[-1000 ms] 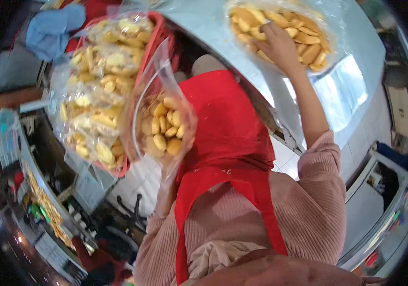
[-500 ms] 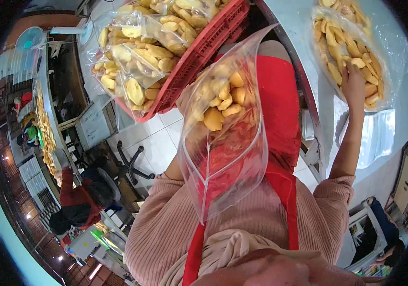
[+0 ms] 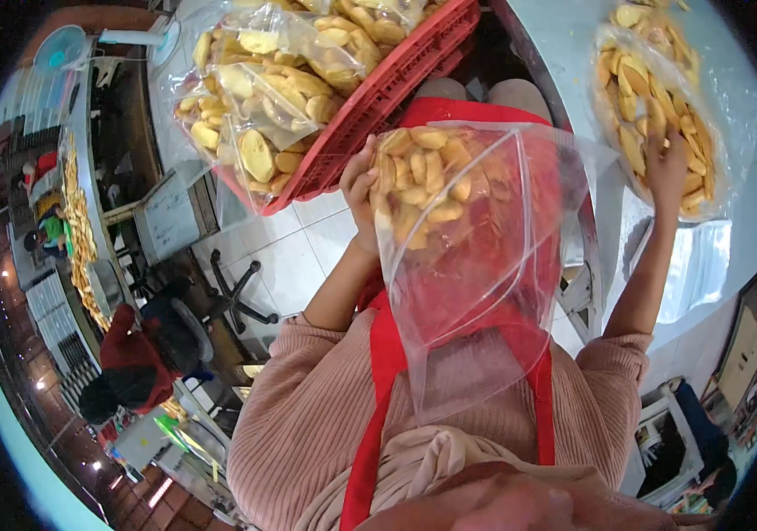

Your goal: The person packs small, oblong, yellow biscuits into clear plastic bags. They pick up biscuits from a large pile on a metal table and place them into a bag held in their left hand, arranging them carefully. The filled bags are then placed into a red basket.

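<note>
My left hand (image 3: 359, 190) grips the left side of a clear plastic bag (image 3: 467, 292) over my lap. Yellow-brown chip-like slices (image 3: 427, 177) fill the bag's far left part. The rest of the bag hangs slack toward my chest, and some of my left fingers are hidden behind it. On the table at right, my right hand (image 3: 667, 168) is down among a heap of similar slices (image 3: 635, 84) lying on clear plastic. Its fingers curl around some slices, with the fingertips partly hidden among them.
A red plastic crate (image 3: 369, 111) at the far left holds several clear bags of slices (image 3: 263, 97). The pale table (image 3: 564, 53) edge runs along my right. A wheeled chair base (image 3: 235, 292) stands on the tiled floor. A person in dark red (image 3: 135, 354) sits farther left.
The bag has swung to the right and spread wider, and its slices have shifted. My left hand now shows at its side. My right hand stays among the slices on the table.
</note>
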Action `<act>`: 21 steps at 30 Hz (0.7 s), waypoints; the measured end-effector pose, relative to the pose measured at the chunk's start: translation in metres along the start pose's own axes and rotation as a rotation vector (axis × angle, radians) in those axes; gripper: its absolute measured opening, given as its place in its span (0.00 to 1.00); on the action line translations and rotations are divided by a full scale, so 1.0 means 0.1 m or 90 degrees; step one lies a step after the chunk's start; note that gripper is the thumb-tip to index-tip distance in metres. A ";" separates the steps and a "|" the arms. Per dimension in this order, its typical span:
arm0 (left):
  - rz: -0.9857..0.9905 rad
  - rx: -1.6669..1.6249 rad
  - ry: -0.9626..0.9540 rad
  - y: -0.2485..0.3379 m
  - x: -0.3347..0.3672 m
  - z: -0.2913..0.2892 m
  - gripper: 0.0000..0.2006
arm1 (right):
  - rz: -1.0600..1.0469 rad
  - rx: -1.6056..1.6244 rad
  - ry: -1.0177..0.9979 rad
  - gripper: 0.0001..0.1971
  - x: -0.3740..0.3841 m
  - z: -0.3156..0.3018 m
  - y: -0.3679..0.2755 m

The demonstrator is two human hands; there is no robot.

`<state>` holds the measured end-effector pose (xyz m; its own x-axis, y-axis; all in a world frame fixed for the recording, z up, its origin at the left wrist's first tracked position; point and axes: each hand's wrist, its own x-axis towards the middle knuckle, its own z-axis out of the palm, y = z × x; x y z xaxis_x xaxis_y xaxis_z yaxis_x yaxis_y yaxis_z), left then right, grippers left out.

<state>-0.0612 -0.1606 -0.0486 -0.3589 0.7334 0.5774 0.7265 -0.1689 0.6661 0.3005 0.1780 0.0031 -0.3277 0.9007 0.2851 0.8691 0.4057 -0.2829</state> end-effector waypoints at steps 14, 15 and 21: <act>0.069 0.099 -0.123 0.45 0.35 0.04 0.45 | -0.380 0.384 -0.519 0.23 -0.28 -1.43 -1.79; 0.030 0.098 -0.184 0.51 0.36 0.00 0.45 | -0.345 0.433 -0.587 0.24 -0.31 -1.29 -1.74; -0.026 -0.080 -0.461 0.73 0.48 -0.14 0.51 | 0.118 0.662 -0.991 0.31 -0.85 -0.83 -1.61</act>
<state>-0.0338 -0.1468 0.0344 0.1245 0.9846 0.1230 0.6331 -0.1742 0.7542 0.2196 0.0232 0.1003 -0.7864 0.0135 -0.6175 0.5822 -0.3179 -0.7483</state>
